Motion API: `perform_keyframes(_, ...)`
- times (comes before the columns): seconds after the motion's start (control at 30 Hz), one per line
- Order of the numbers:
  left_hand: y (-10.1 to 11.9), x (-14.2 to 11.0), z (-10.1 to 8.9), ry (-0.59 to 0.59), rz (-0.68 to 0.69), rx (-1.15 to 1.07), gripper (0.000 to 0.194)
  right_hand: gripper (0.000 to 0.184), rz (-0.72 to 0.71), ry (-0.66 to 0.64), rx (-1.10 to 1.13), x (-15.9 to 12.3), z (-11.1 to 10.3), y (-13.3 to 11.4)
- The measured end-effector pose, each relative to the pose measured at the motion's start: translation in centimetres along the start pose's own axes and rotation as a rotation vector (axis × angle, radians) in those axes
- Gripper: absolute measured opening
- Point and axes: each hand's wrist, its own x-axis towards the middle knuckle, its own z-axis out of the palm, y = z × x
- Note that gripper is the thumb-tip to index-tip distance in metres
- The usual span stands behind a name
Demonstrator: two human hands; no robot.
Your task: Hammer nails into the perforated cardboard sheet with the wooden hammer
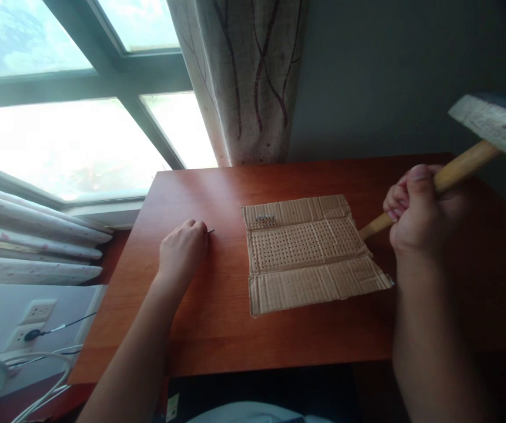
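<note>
Brown creased cardboard sheet (308, 244) with rows of small holes lies, in the head view, between the grips on a reddish wooden table (217, 341), presumably flat for support. Left hand (183, 247) is closed on a thin metal pin (211, 231); right hand (419, 217) grips a pale-headed wooden-handled hammer (466, 167) mid-handle, apparently for balance.

the hammer handle (466, 167) in the right hand (418, 205) is honey-yellow, its head (499, 126) mottled whitish grey. left of that grip, tan cardboard (308, 244) bears rows of dark dots. the table (217, 346) below both grips is reddish-brown with glossy pale streaks.
</note>
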Motion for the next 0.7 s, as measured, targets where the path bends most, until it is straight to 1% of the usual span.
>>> perform_keyframes(0.23,-0.42,-0.08,0.1,0.001,0.052,-0.072,0.03,0.033,0.003,0.001,-0.023,-0.1,0.07,-0.04)
perform_keyframes(0.4,-0.14,-0.15,-0.16,-0.068,0.08,-0.056,0.028,0.035,0.007,-0.001,-0.027,-0.06,0.04,0.03)
perform_keyframes(0.5,0.22,-0.16,-0.17,-0.077,0.083,-0.049,0.028,0.033,0.006,-0.01,-0.015,-0.05,0.08,-0.08)
perform_keyframes(0.6,0.39,-0.14,0.09,-0.053,0.077,-0.128,0.027,0.033,0.0,0.0,-0.019,-0.03,0.06,-0.06)
perform_keyframes(0.7,0.25,-0.07,0.39,0.028,0.085,-0.287,0.022,0.034,-0.01,0.01,-0.011,-0.02,0.06,0.1)
